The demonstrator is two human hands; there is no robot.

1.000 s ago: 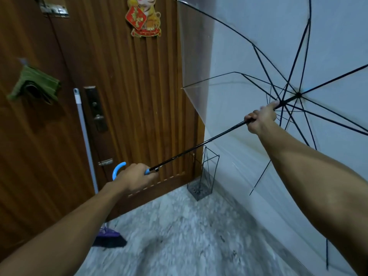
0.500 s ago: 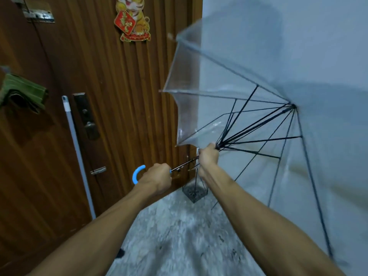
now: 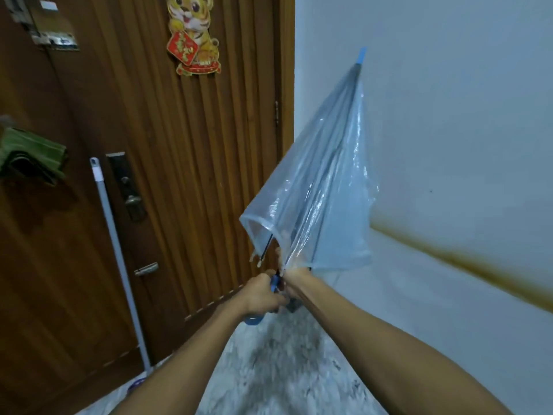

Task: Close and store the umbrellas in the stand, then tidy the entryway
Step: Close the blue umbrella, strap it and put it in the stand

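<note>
A broom [image 3: 116, 253] leans on the wooden door [image 3: 185, 175]. The folded clear umbrella [image 3: 317, 187] points up; left hand [image 3: 260, 295] grips its blue handle, right hand [image 3: 294, 280] clasps its shaft.

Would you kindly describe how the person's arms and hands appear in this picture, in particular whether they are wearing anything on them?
Both forearms are bare for as much of them as shows; no sleeve reaches into the picture. The left hand and the right hand wear no gloves. No watch, bracelet or ring can be seen, though the hands are slightly blurred and partly hidden, so a small ring cannot be ruled out.
</note>
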